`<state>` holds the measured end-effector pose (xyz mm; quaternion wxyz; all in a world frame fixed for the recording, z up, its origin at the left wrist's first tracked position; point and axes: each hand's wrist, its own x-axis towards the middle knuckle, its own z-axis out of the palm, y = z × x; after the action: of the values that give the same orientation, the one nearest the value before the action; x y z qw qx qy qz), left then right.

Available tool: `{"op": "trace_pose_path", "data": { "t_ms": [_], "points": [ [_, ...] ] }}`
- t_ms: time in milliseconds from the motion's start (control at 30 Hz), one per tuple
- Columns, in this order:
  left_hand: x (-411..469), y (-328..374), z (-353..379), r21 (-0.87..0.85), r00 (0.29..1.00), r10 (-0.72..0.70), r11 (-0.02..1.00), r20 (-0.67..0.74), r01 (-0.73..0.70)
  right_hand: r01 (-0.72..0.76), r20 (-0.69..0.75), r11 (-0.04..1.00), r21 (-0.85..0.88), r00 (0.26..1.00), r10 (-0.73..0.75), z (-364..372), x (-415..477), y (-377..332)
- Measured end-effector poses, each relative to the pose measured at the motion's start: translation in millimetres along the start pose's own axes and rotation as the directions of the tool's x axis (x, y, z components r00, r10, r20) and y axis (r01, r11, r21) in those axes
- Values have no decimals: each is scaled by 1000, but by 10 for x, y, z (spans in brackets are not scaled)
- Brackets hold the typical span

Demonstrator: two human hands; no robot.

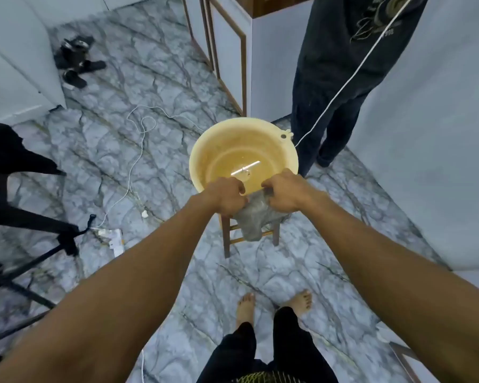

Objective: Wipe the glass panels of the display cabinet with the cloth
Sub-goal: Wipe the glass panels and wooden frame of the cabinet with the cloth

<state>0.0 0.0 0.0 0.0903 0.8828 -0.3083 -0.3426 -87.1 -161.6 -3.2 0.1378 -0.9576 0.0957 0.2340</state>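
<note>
- Currently, the grey cloth point(253, 219) is gripped in the curled fingers of the left hand point(227, 196) and the right hand point(285, 193).
- It is held at the near rim of the yellow basin point(202, 150), over the stool point(226, 239).

Grey marbled tile floor point(161, 78). Centre: wooden stool point(226, 239) w/ yellow plastic basin point(197, 150) on seat; grey cloth point(253, 219) hangs at stool's near edge. Left of stool: looping white cable point(134, 164), power strip point(116, 239). Far left: black sandals point(75, 78). Left edge: black tripod legs point(33, 221).
</note>
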Motion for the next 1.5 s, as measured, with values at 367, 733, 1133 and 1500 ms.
{"op": "trace_pose_path", "data": {
  "t_ms": [367,733,1133,1500],
  "points": [
    [-22,240,-145,2,988,149,989,-27,-149,-28,-128,991,134,991,45,-109,-203,331],
    [587,2758,-433,-3,764,628,772,-147,-635,-195,-379,761,618,774,507,-868,-1930,2307],
    [360,6474,-244,-265,343,825,243,-449,-933,-343,-781,713,612,-114,615,-1802,-4384,3828],
    [-144,9086,135,-287,-104,810,-321,-577,-902,-774,-805,291,562,-433,406,-2427,-5686,4625]
  ]
}}
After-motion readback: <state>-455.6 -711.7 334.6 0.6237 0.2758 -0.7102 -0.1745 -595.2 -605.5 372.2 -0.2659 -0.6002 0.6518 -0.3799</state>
